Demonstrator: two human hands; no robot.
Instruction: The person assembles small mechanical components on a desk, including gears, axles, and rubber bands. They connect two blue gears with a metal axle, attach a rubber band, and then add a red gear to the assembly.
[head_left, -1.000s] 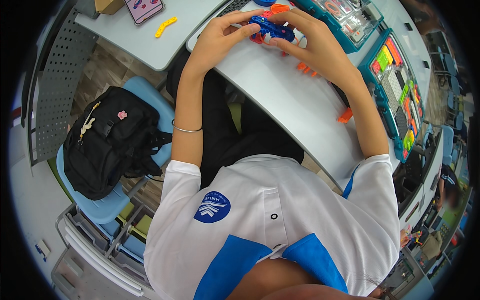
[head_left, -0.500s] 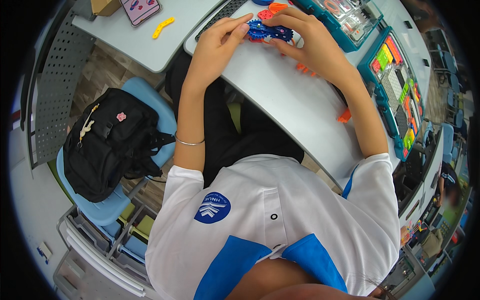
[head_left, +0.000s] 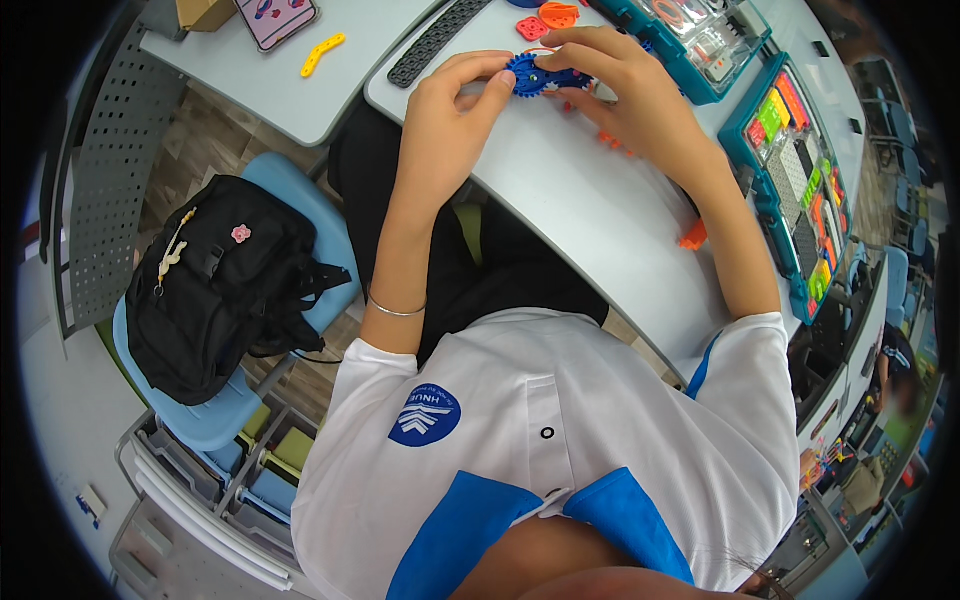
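Between my two hands is a blue toothed gear, joined to more blue gear parts that run toward the right under my fingers. My left hand pinches the gear's left rim between thumb and fingers. Fingers of my right hand are closed over the other end of the gear assembly, partly covering it. Just beyond the gears lie a red plate with holes and an orange part. Small orange pieces rest on the table beneath my right hand.
A black perforated beam lies left of my hands. Two teal parts cases, one with clear-bagged parts and one with coloured bricks, stand on the right. A yellow bent beam and a phone are on the left table. A black backpack sits on a chair.
Both hands have shifted slightly right with the gear assembly. More of the black beam and of the gear's round face shows now.
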